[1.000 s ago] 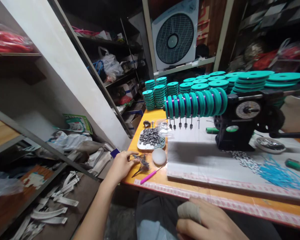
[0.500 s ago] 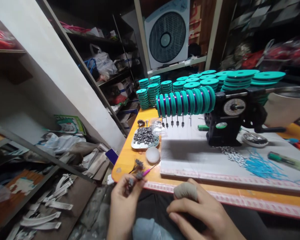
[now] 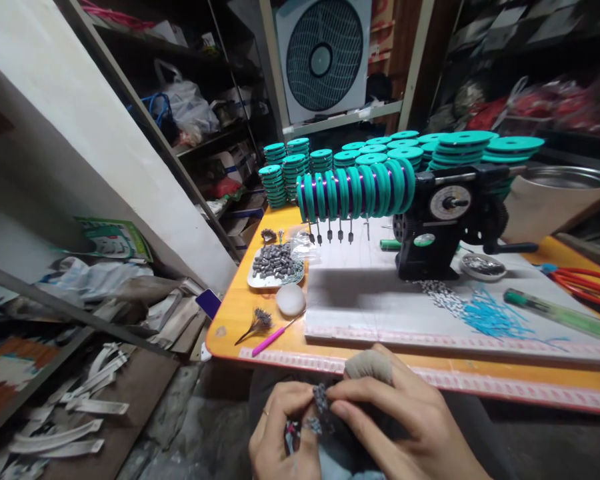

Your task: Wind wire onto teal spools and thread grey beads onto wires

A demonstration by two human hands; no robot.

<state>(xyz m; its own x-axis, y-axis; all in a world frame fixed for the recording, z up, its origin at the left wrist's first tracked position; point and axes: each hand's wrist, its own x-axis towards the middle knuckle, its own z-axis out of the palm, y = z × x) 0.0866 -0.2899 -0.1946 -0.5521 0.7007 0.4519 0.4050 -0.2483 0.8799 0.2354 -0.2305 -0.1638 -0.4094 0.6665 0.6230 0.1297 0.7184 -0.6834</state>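
Low in front of me, below the table edge, my left hand (image 3: 280, 433) is closed around a small grey bundle of tiny weights (image 3: 316, 412). My right hand (image 3: 405, 420), with a cloth wrap on one finger, pinches the top of the same bundle. A second small bundle (image 3: 260, 322) lies on the orange table (image 3: 233, 320) beside a pink-handled tool (image 3: 273, 335) and a white round lump (image 3: 291, 299). A white tray of grey sinkers (image 3: 274, 261) stands behind them.
A black hand-crank winder (image 3: 440, 223) carries a row of teal spools (image 3: 355, 190); stacks of teal discs (image 3: 375, 157) stand behind. Blue strands (image 3: 490, 319), a green pen (image 3: 555, 312), a metal dish (image 3: 483, 265) and orange loops (image 3: 587, 283) lie right. Cluttered shelves (image 3: 80, 313) fill the left; a fan (image 3: 323, 57) behind.
My left hand lifted a grey bundle off the table and drew it down toward my lap. My right hand closed in and now pinches it too. The view shifted down and left.
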